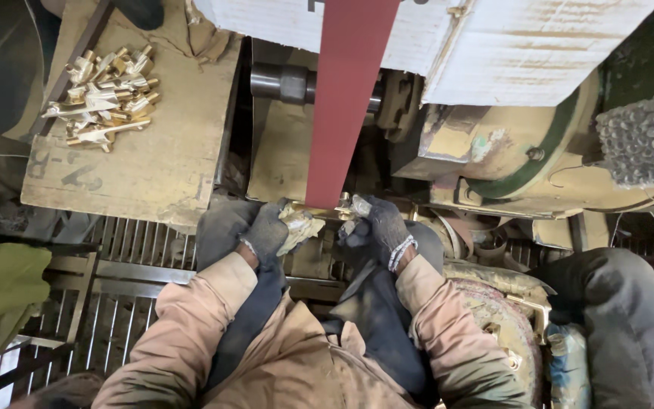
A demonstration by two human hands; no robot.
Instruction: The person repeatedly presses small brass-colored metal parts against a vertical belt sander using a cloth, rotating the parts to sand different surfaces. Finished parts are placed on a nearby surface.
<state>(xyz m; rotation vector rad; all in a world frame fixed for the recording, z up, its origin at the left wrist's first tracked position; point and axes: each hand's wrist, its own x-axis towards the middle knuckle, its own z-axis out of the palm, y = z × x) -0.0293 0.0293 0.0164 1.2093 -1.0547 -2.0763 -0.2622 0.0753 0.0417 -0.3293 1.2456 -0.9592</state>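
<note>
Both my hands wear dark work gloves and meet at the bottom of a dark red sanding belt (346, 98). My left hand (266, 231) grips one end of a small brass part (334, 213) through a crumpled yellowish rag (299, 226). Gripping the part's other end is my right hand (378, 227). The brass part lies across the belt's lower edge, pressed against it; most of the part is hidden by the gloves and the rag.
A pile of several brass parts (104, 97) lies on a dusty board (153, 163) at the upper left. The machine's shaft (285, 82) and yellowed housing (493, 151) sit behind the belt. A metal grate (130, 261) lies below the board. Dark trouser knees are at right.
</note>
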